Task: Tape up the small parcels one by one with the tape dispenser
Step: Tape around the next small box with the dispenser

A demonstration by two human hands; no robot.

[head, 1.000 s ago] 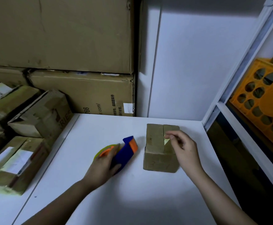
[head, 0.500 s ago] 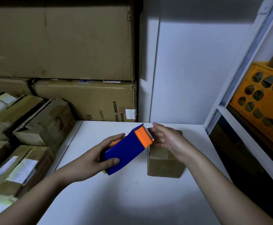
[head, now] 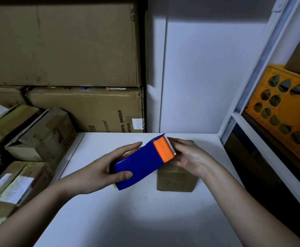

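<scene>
Overhead, blocky plastic tape dispenser (serrated edge)

Left of frame centre, the lower big carton bears sideways print: "766", ".com/" and small unreadable characters. The tilted carton at left shows "RIES".

A second ago I saw the blue plastic tape dispenser with the orange cutter head lying on the white tabletop under the left hand; now that hand has it lifted clear, thumb across the blue face, fingers behind, cutter end raised toward the far right. The right hand has left the top flaps of the small brown cardboard parcel and come up to the toothed edge, fingertips at the cutter, hovering over the parcel.
</scene>
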